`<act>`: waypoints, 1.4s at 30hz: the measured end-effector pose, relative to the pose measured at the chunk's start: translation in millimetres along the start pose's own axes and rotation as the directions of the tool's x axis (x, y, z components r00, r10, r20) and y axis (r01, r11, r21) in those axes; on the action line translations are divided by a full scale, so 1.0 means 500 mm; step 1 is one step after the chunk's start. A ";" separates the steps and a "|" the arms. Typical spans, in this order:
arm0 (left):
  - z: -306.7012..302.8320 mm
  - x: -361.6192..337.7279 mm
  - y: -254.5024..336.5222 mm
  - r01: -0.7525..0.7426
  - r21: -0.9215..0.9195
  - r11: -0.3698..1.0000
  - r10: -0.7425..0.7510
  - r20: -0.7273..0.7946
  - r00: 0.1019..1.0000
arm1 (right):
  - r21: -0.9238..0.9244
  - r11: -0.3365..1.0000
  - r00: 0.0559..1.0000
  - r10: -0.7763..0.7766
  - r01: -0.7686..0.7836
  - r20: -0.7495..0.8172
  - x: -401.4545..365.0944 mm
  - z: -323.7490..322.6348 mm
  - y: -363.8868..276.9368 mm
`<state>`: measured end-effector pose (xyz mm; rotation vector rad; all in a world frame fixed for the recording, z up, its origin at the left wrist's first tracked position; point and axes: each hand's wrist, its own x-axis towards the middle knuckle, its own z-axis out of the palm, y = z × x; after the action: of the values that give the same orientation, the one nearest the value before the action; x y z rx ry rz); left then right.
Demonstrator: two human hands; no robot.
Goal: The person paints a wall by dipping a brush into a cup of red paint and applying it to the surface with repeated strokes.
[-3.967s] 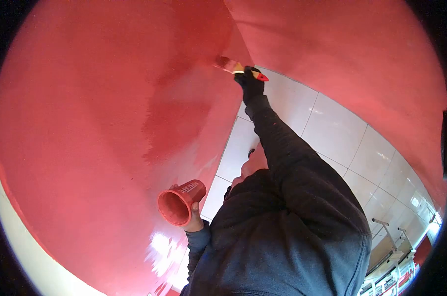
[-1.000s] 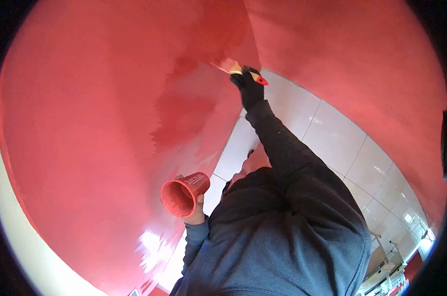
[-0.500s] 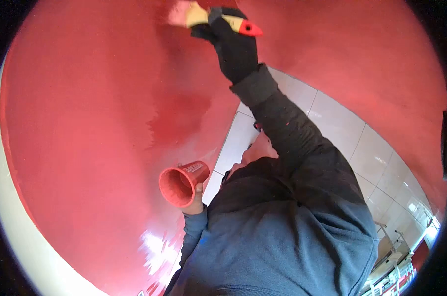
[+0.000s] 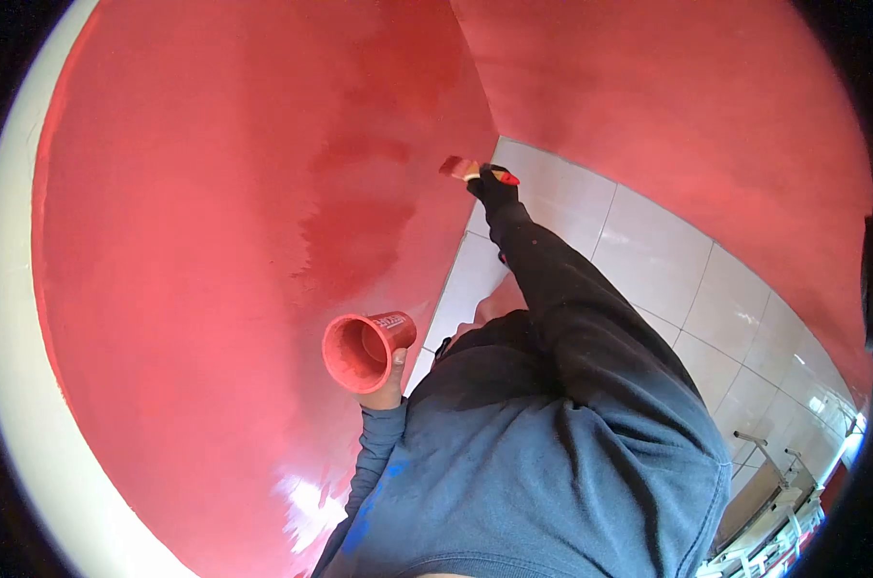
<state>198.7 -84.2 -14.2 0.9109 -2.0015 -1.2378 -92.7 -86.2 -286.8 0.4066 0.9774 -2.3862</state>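
My left hand [image 4: 388,383], bare, is wrapped round a red paint-coated cup [image 4: 354,354] whose mouth faces the camera. Lettering shows on the cup's side, and red paint coats its inside. Farther out, my right hand [image 4: 497,185] wears a black glove and is closed round the handle of a paintbrush [image 4: 470,170]. The brush has a pale ferrule and a red handle end. Its paint-covered bristles overlap the lower part of the red wall [image 4: 205,212], near where it meets the floor. Darker, wet-looking red patches [image 4: 359,222] show on that wall.
Pale tiled floor [image 4: 648,241] runs between the painted wall and another red wall [image 4: 667,87]. A cream-coloured strip [image 4: 13,260] borders the painted wall at left. A ladder-like metal frame [image 4: 778,496] stands at the lower right.
My right hand has carried the brush from high on the wall down to near the floor edge. The cup in my left hand has shifted slightly right and up.
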 end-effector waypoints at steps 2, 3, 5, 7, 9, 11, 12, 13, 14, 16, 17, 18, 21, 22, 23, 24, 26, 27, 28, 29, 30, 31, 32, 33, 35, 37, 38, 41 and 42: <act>-0.007 -0.005 -0.028 0.012 0.002 1.000 -0.012 0.005 1.000 | -0.051 0.999 0.988 0.011 -0.003 0.151 -0.029 -0.013 -0.021; -0.009 -0.009 -0.042 0.010 -0.014 1.000 -0.010 -0.007 1.000 | -0.039 0.999 0.980 -0.001 0.009 0.199 -0.054 -0.023 -0.043; -0.017 -0.005 -0.060 -0.011 0.080 0.997 0.007 0.053 0.999 | -0.087 0.996 0.963 0.002 0.023 0.270 -0.114 0.003 -0.123; 0.001 0.001 -0.047 0.033 0.027 0.999 -0.034 0.063 0.997 | -0.141 0.989 0.939 0.016 0.035 0.344 -0.185 0.056 -0.220; 0.036 0.010 -0.029 -0.041 0.019 0.999 0.040 0.052 0.998 | -0.270 0.955 0.912 0.000 0.122 0.410 -0.267 0.119 -0.336; 0.063 0.022 -0.025 -0.051 -0.003 0.999 0.051 0.086 0.995 | -0.377 0.900 0.878 -0.012 0.218 0.478 -0.332 0.170 -0.431; 0.073 0.031 -0.021 -0.071 -0.011 0.997 0.072 0.148 0.986 | -0.446 0.838 0.845 -0.033 0.315 0.533 -0.365 0.194 -0.469; 0.085 0.039 0.018 -0.206 0.063 0.977 0.196 0.128 0.972 | -0.465 0.826 0.837 -0.016 0.319 0.547 -0.406 0.220 -0.496; 0.094 0.047 0.025 -0.194 0.048 0.980 0.188 0.103 0.977 | -0.483 0.792 0.830 -0.053 0.373 0.555 -0.448 0.246 -0.516; 0.135 0.071 0.042 -0.237 -0.022 0.971 0.237 0.170 0.957 | -0.513 0.751 0.819 -0.065 0.416 0.570 -0.484 0.278 -0.558; 0.138 0.074 0.040 -0.207 -0.052 0.977 0.212 0.158 0.964 | -0.501 0.712 0.787 -0.118 0.492 0.606 -0.509 0.294 -0.559; 0.151 0.080 0.038 -0.189 -0.056 0.980 0.195 0.134 0.972 | -0.485 0.672 0.751 -0.162 0.559 0.640 -0.520 0.302 -0.557; 0.170 0.105 0.044 -0.178 -0.257 0.950 0.229 0.183 0.956 | -0.552 0.469 0.679 -0.154 0.690 0.718 -0.536 0.327 -0.551; 0.242 0.114 0.078 -0.158 -0.242 0.957 0.201 0.166 0.965 | -0.567 0.342 0.639 -0.148 0.749 0.755 -0.500 0.312 -0.615; 0.257 0.117 0.084 -0.128 -0.241 0.962 0.176 0.191 0.966 | -0.552 0.307 0.610 -0.140 0.775 0.780 -0.496 0.315 -0.623; 0.262 0.118 0.087 -0.101 -0.247 0.964 0.156 0.217 0.964 | -0.553 0.305 0.607 -0.117 0.775 0.786 -0.494 0.321 -0.623; 0.261 0.128 0.098 -0.090 -0.254 0.963 0.144 0.200 0.969 | -0.636 0.203 0.642 0.043 0.744 0.765 -0.483 0.331 -0.608; 0.258 0.131 0.091 -0.098 -0.291 0.952 0.162 0.202 0.966 | -0.624 0.213 0.629 0.052 0.752 0.776 -0.480 0.335 -0.594; 0.253 0.130 0.081 -0.108 -0.324 0.940 0.180 0.202 0.963 | -0.620 0.206 0.621 0.067 0.757 0.781 -0.479 0.336 -0.578; 0.248 0.125 0.071 -0.110 -0.328 0.938 0.178 0.186 0.966 | -0.602 0.156 0.596 0.088 0.783 0.798 -0.479 0.335 -0.561; 0.243 0.123 0.062 -0.164 -0.292 0.942 0.212 0.142 0.967 | -0.582 0.109 0.572 0.108 0.806 0.813 -0.478 0.335 -0.545; 0.242 0.123 0.056 -0.213 -0.252 0.944 0.243 0.096 0.965 | -0.560 0.084 0.550 0.122 0.824 0.827 -0.474 0.336 -0.534; 0.240 0.123 0.054 -0.211 -0.250 0.945 0.238 0.084 0.968 | -0.555 0.085 0.543 0.132 0.827 0.829 -0.469 0.335 -0.523; 0.237 0.124 0.056 -0.205 -0.246 0.947 0.232 0.086 0.969 | -0.571 0.084 0.556 0.150 0.817 0.818 -0.464 0.334 -0.513; 0.234 0.126 0.059 -0.197 -0.239 0.951 0.221 0.081 0.972 | -0.583 0.085 0.564 0.175 0.808 0.807 -0.454 0.334 -0.500; 0.265 0.133 0.092 -0.182 -0.259 0.949 0.205 0.066 0.977 | -0.603 0.121 0.575 0.202 0.788 0.793 -0.433 0.336 -0.535; 0.265 0.132 0.089 -0.182 -0.259 0.949 0.204 0.062 0.977 | -0.601 0.121 0.573 0.204 0.790 0.794 -0.430 0.334 -0.532; 0.266 0.130 0.085 -0.193 -0.208 0.959 0.206 0.042 0.978 | -0.633 0.135 0.595 0.239 0.762 0.767 -0.420 0.331 -0.524; 0.263 0.130 0.089 -0.187 -0.188 0.964 0.200 0.051 0.979 | -0.632 0.120 0.596 0.237 0.766 0.767 -0.418 0.329 -0.520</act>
<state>47.6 -56.6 -14.4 0.5767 -1.9403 -1.3300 -83.0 26.3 67.5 -1.3726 1.9663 -1.2328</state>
